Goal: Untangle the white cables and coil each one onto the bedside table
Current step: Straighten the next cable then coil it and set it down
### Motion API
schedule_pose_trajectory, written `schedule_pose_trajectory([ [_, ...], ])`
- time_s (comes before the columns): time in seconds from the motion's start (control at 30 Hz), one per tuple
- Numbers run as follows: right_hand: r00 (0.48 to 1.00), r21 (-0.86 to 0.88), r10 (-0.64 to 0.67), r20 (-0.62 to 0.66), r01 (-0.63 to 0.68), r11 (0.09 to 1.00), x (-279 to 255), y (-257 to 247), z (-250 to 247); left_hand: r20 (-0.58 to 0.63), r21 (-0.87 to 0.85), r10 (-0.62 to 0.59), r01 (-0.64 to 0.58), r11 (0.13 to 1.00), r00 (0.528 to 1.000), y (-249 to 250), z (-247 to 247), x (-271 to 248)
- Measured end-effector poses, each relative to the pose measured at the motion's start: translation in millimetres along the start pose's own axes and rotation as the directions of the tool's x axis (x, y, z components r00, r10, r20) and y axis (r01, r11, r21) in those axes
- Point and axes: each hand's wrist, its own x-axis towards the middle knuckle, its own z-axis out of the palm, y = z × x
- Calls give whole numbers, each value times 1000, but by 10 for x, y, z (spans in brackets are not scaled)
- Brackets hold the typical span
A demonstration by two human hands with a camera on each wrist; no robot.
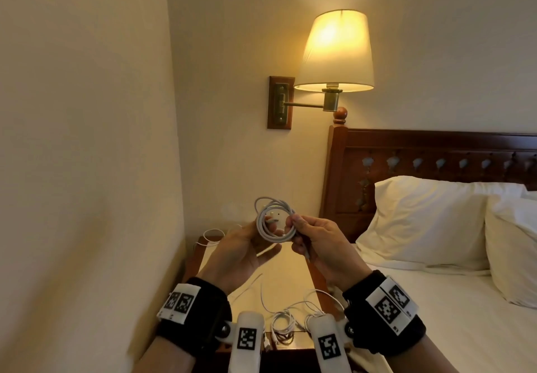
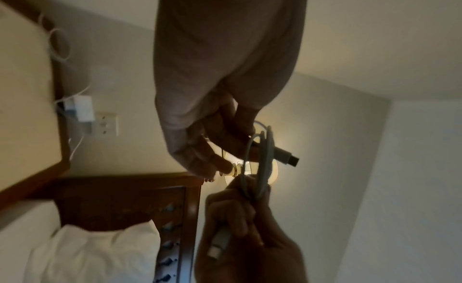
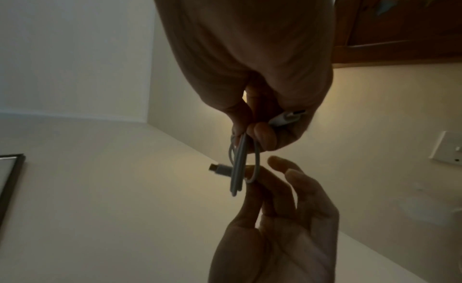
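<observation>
A white cable wound into a small coil (image 1: 274,221) hangs in the air above the bedside table (image 1: 290,268). My right hand (image 1: 297,225) pinches the coil's right side between thumb and forefinger and also holds one white connector (image 3: 287,116) against its palm. My left hand (image 1: 255,239) is behind and under the coil's left side; its fingers (image 3: 287,174) are loosely straight and one touches the loops, the thumb apart. The cable's other plug (image 2: 287,156) sticks out of the coil. More tangled white cables (image 1: 284,321) lie on the table's near end.
Another white cable loop (image 1: 212,236) lies at the table's far left corner, by a charger (image 2: 80,109) in a wall socket. A lit wall lamp (image 1: 334,52) hangs above. The bed with its pillow (image 1: 421,221) and wooden headboard (image 1: 436,151) adjoins the table on the right.
</observation>
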Motion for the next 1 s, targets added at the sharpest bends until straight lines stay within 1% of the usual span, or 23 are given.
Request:
schedule_pose_trajectory([
  [0.07, 1000, -42, -3, -19, 2, 999, 12, 2, -7, 62, -57, -98, 102, 993, 993, -24, 18, -35],
  [0.13, 1000, -82, 5, -28, -7, 997, 9, -1, -10, 109, -101, -136, 147, 984, 985, -27, 21, -64],
  [0.17, 999, -102, 2, -33, -5, 995, 10, -7, -11, 121, -76, -138, 148, 986, 983, -28, 33, -78],
  [0.2, 999, -122, -7, -37, 3, 992, 9, -14, -12, 114, 3, -121, 121, 993, 986, -25, 55, -101],
  [0.27, 999, -135, -32, -44, 25, 991, 10, -43, -20, 58, 238, -35, 20, 971, 998, -38, 94, -124],
  [0.3, 998, -128, -39, -47, 32, 991, 16, -57, -25, 44, 313, 12, -25, 949, 999, -44, 104, -123],
  [0.4, 996, -110, -63, -67, 56, 992, 41, -82, -35, 39, 424, 124, -129, 896, 991, -17, 126, -127],
  [0.5, 993, -88, -83, -82, 76, 993, 74, -93, -35, 40, 561, 210, -196, 804, 977, 20, 174, -169],
  [0.6, 991, -52, -95, -98, 90, 995, 128, -158, -36, 32, 624, 271, -231, 747, 962, 4, 201, -219],
  [0.67, 988, -20, -97, -117, 96, 995, 177, -226, -57, 48, 659, 316, -268, 703, 947, -28, 181, -256],
  [0.73, 988, -24, -94, -124, 92, 995, 219, -285, -78, 67, 708, 384, -315, 632, 921, -71, 151, -299],
  [0.8, 987, -30, -86, -139, 82, 996, 263, -330, -80, 78, 739, 461, -361, 568, 884, -117, 133, -350],
  [0.87, 984, -28, -79, -162, 75, 997, 305, -360, -54, 92, 747, 514, -400, 531, 853, -183, 143, -417],
  [0.93, 982, -39, -77, -174, 72, 997, 337, -366, -11, 78, 731, 537, -414, 542, 840, -257, 153, -477],
  [1.0, 983, -52, -84, -162, 76, 996, 357, -343, 34, 34, 715, 529, -390, 580, 848, -300, 142, -493],
])
